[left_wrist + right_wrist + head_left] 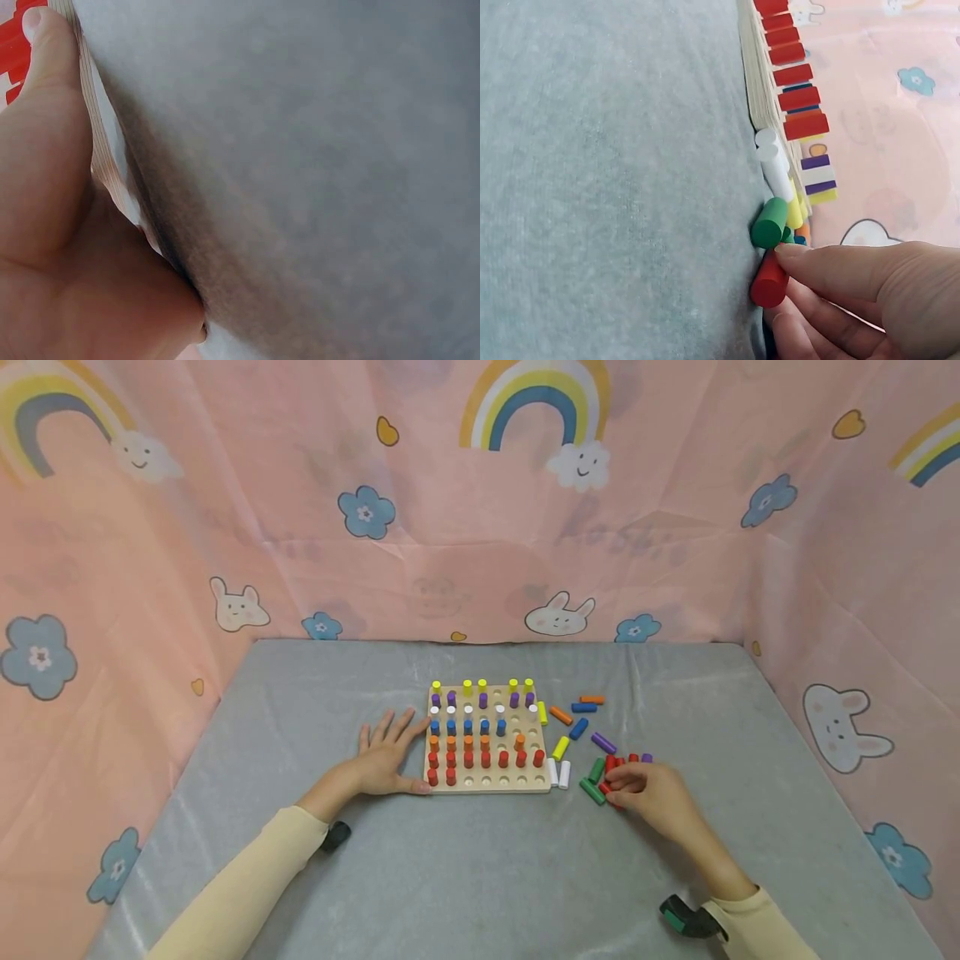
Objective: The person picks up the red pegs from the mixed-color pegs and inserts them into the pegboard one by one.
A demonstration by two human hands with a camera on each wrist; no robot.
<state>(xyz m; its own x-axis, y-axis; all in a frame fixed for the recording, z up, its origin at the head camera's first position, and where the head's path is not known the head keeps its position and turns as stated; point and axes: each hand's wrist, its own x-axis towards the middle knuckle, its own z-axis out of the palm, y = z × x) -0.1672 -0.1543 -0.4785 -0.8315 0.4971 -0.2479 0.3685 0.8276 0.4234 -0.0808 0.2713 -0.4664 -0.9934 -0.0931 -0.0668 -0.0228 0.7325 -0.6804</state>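
Observation:
A wooden pegboard (495, 789) lies mid-table with rows of red, orange, blue, white, purple and yellow pegs standing in it. Spread fingers of my left hand (386, 767) rest along its left edge, the thumb at the near corner. To the right of the board, my right hand (660, 797) is over a loose pile of pegs. In the right wrist view its thumb and fingers pinch a red peg (769, 281) lying beside a green peg (770, 223). Part of the pile is hidden behind that hand.
Two white pegs (565, 775) lie against the board's right side. Loose yellow pegs (561, 747), a purple peg (603, 743), blue pegs (579, 728) and orange pegs (561, 716) are scattered farther back. A grey cloth (480, 877) covers the table; pink printed curtains (450, 552) surround it.

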